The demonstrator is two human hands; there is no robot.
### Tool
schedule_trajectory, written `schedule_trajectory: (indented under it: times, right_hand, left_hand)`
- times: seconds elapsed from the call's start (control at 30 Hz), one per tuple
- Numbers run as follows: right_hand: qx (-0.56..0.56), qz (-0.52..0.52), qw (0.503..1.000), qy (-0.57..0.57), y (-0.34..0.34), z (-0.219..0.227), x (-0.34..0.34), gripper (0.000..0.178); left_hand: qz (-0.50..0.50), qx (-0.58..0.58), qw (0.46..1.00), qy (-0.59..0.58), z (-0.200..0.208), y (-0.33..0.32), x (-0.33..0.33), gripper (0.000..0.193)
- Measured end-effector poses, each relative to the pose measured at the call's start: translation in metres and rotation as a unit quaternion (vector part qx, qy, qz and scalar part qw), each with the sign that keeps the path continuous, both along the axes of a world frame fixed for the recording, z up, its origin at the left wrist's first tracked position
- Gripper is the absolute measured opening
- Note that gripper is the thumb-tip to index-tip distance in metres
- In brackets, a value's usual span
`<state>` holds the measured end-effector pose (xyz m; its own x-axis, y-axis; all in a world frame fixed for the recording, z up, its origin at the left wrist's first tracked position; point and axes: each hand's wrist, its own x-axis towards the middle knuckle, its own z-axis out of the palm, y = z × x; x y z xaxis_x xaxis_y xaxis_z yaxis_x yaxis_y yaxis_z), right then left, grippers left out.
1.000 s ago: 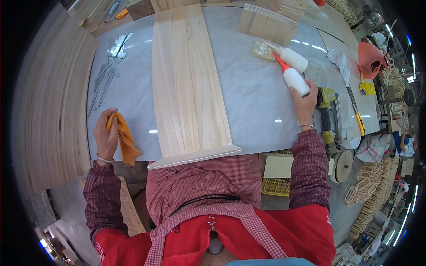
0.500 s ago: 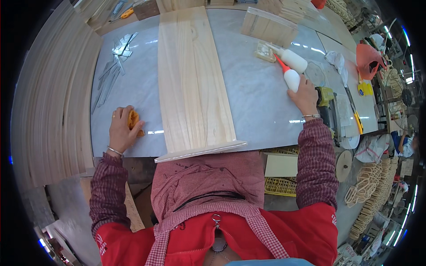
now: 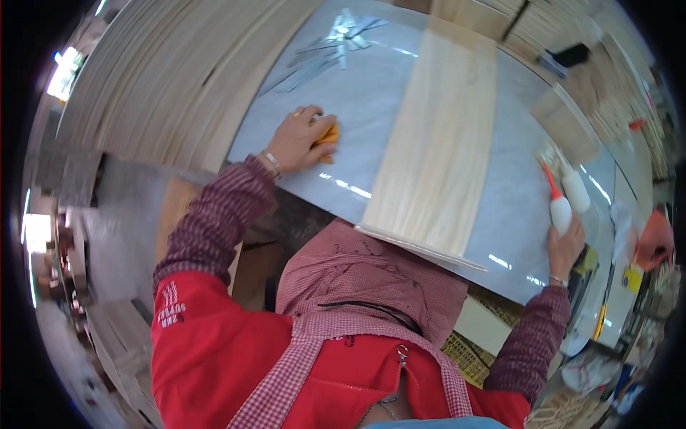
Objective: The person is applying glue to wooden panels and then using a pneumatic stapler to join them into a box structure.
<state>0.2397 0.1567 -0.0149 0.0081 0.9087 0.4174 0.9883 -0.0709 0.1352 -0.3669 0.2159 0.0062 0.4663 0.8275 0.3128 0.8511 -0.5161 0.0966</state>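
A long pale wooden board (image 3: pixel 444 143) lies across the grey-white tabletop, with a narrow crosspiece (image 3: pixel 421 247) at its near end, by the table's front edge. To the left of the board, my left hand (image 3: pixel 300 140) is closed on a crumpled orange cloth (image 3: pixel 327 140) resting on the table. My right hand (image 3: pixel 566 249), on the far side of the board, has its fingers round the base of a white squeeze bottle (image 3: pixel 561 216) with a red tapered nozzle. Part of that grip is hidden behind the hand and bottle.
Thin shiny strips (image 3: pixel 341 41) lie loose at the far left of the table. A tall stack of boards (image 3: pixel 179 79) borders it on the left. A second white bottle (image 3: pixel 575 189) lies beside the first, near wooden panels (image 3: pixel 568 121). A yellow-handled tool (image 3: pixel 600 322) sits at right.
The view has swung left, so the table and board appear tilted and shifted rightward. My left hand keeps the orange cloth, and my right hand stays at the red-nozzled squeeze bottle.
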Motion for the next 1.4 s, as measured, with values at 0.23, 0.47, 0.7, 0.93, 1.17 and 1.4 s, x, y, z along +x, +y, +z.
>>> schedule_trajectory:
  times: [0.23, 0.47, 0.7, 0.93, 1.17, 1.4]
  right_hand:
    - [0.032, 0.009, 0.999, 0.038, -0.026, 0.028, -0.022, 0.060]
    - [0.040, 0.026, 0.994, 0.097, -0.059, 0.036, -0.066, 0.054]
    - [0.028, 0.067, 0.973, 0.221, -0.082, 0.030, -0.117, 0.047]
    - [0.014, 0.071, 0.967, 0.243, -0.087, 0.024, -0.116, 0.043]
    - [0.000, 0.092, 0.957, 0.276, -0.075, 0.026, -0.117, 0.039]
    - [-0.010, 0.120, 0.943, 0.310, -0.079, 0.041, -0.121, 0.038]
  left_hand:
    - [0.048, 0.011, 0.996, 0.079, -0.013, 0.006, -0.024, 0.028]
    - [0.112, 0.082, 0.990, 0.021, -0.029, 0.013, -0.036, 0.020]
    - [0.120, 0.059, 0.991, -0.024, -0.014, -0.010, -0.040, 0.043]
    - [0.156, 0.335, 0.920, -0.133, 0.162, -0.087, -0.080, 0.046]
    - [0.389, 0.349, 0.775, -0.356, 0.277, -0.142, -0.207, 0.028]
    - [0.411, 0.135, 0.721, -0.541, 0.282, -0.141, -0.212, 0.028]
